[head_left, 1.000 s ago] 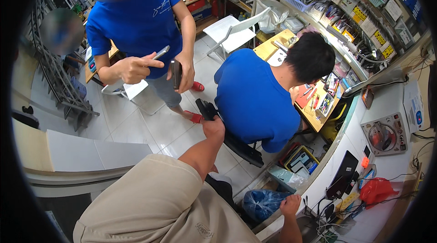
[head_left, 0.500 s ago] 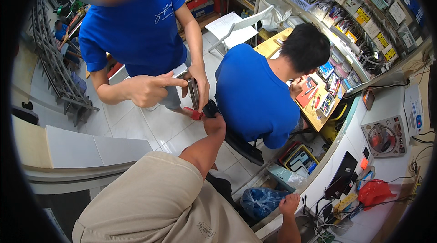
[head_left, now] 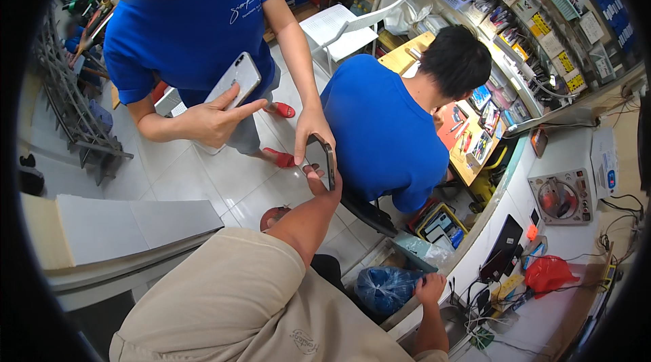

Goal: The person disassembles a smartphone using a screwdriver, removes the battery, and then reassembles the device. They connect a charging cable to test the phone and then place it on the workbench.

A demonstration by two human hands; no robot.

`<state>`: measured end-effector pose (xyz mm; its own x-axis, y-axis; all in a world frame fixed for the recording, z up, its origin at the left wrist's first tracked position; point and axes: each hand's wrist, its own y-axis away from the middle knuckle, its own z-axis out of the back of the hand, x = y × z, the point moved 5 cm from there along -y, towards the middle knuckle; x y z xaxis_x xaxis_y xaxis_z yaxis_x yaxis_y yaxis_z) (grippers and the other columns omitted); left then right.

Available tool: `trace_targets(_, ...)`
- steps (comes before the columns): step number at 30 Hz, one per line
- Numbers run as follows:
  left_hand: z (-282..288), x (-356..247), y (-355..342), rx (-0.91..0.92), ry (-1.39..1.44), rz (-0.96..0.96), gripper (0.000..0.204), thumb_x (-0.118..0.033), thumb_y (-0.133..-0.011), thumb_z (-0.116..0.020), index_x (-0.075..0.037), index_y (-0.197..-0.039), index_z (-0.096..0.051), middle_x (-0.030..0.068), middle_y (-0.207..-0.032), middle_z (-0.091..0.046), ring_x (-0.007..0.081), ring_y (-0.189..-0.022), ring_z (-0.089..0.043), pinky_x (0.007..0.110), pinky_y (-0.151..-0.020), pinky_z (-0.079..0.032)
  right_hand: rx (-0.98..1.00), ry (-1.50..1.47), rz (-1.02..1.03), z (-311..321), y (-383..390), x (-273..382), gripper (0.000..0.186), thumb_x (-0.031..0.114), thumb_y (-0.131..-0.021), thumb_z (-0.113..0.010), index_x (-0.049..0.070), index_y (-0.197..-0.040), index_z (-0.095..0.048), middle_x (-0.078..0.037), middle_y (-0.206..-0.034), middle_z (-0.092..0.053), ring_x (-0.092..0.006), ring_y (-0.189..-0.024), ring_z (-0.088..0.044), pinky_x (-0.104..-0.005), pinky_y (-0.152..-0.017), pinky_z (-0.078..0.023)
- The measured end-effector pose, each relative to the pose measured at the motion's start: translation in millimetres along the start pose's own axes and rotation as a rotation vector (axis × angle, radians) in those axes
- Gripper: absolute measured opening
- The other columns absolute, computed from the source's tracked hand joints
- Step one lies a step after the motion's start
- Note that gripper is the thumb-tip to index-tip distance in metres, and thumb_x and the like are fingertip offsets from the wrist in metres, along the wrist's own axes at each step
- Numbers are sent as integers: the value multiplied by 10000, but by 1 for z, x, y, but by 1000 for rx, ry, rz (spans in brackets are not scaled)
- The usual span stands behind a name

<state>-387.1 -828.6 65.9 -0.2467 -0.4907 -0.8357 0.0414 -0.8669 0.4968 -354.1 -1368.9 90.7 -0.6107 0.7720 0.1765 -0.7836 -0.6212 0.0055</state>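
My left hand (head_left: 319, 182) reaches forward to a dark smartphone (head_left: 331, 162), its fingers at the lower end. A standing co-worker's hand (head_left: 314, 128) grips the same phone from above. Part of my grip is hidden behind the phone. In the co-worker's other hand (head_left: 220, 118) is a silver-white smartphone (head_left: 244, 75), its back showing. My right hand (head_left: 430, 288) rests low on the right, fingers curled over the counter edge (head_left: 415, 302), beside a blue plastic bag (head_left: 386, 289).
A seated person in a blue shirt (head_left: 383, 131) works at a wooden bench (head_left: 468, 168) with tools. Along the right counter stand a laptop (head_left: 500, 248), a red plastic bag (head_left: 549, 274), cables and a round-dialled device (head_left: 559, 197). A white chair (head_left: 339, 31) stands behind.
The co-worker's hand and the dark phone have moved right and down to my left hand. The silver-white phone has turned and lifted, now fully visible. My right hand's fingers have shifted slightly on the edge.
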Motion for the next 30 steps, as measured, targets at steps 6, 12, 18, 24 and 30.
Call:
trace_targets(6,-1,1,2,46,-8,17,512,-385,-1065,-631,-69,-1449,-509,101,-1352,-603,254,-1227,-616,412,-1020,-523,-548,-824,-500,74,-128,159,178,49,-1029,-675,-17,-1191,-710,-97,-1039,-743,-188,-932,-720,-331,-877,-585)
trace_targets(12,9,-8,11,84,-43,27,488,-375,-1079,-621,-68,-1445,-523,94,-1326,-614,239,-1217,-619,408,-1023,-520,-404,-868,102,201,-240,413,386,150,-972,-805,-24,-1289,-671,-135,-1082,-738,-187,-839,-692,-326,-798,-564)
trace_targets(18,12,-12,12,155,-76,59,465,-365,-1092,-610,-66,-1441,-537,88,-1300,-624,223,-1207,-621,404,-1025,-517,-383,-659,192,205,-267,461,176,85,-984,-784,-32,-983,-653,-131,-844,-602,-227,-644,-568,-377,-580,-460)
trace_targets(24,0,-9,6,293,-93,44,444,-356,-1106,-600,-65,-1438,-551,82,-1274,-635,208,-1197,-624,401,-1028,-514,-413,-745,123,245,-237,437,199,38,-979,-773,-41,-915,-601,-122,-813,-533,-254,-668,-516,-373,-610,-425)
trace_targets(30,73,-58,2,659,-131,35,423,-346,-1119,-589,-64,-1434,-565,76,-1248,-645,193,-1187,-626,397,-1030,-510,-342,-647,104,308,-176,373,189,45,-962,-787,-41,-995,-622,-164,-879,-557,-351,-713,-570,-401,-637,-484)
